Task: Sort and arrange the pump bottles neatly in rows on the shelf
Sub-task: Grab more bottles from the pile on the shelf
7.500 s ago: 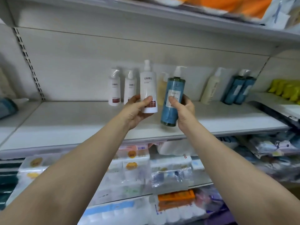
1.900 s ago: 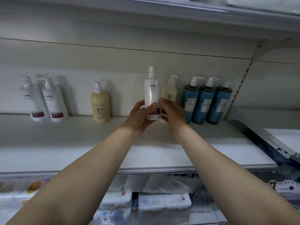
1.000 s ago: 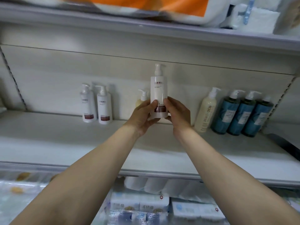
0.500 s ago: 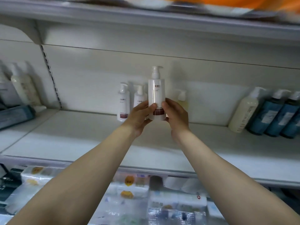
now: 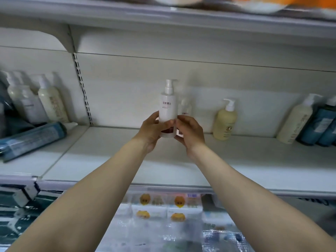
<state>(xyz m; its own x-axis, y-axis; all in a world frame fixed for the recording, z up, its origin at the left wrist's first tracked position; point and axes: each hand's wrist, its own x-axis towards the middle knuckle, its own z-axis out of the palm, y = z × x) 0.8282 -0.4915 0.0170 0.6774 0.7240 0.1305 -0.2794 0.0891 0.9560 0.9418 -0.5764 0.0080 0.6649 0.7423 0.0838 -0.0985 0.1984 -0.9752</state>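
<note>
While both hands (image 5: 154,129) grip it, white pump bottle (image 5: 168,108) upright, contents unseen

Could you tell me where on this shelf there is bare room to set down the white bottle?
Bare shelf runs from the slotted upright to the white bottle held by the left hand and right hand. Another gap lies between the yellow bottle and cream bottle. The far right is crowded with blue bottles.
</note>
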